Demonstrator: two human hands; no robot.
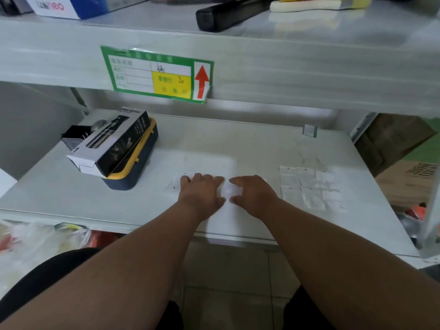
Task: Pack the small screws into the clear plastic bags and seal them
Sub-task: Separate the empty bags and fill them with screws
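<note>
- While both palms face down, left hand (202, 189) and right hand (252, 194) press, fingers spread, on a clear plastic bag (229, 190)
- 6 filled bags (309, 186) lie right, on the white table (71, 198)

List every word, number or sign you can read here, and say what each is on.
"SPRAY BOTTLE": black and white cardboard box lying on the blue and yellow plastic case.
"1": the same box's white end.
"2" and a red up arrow: green-bordered shelf label; its printed characters are too blurred.
Brown carton print: unreadable.
White and blue box lettering: blurred.
</note>
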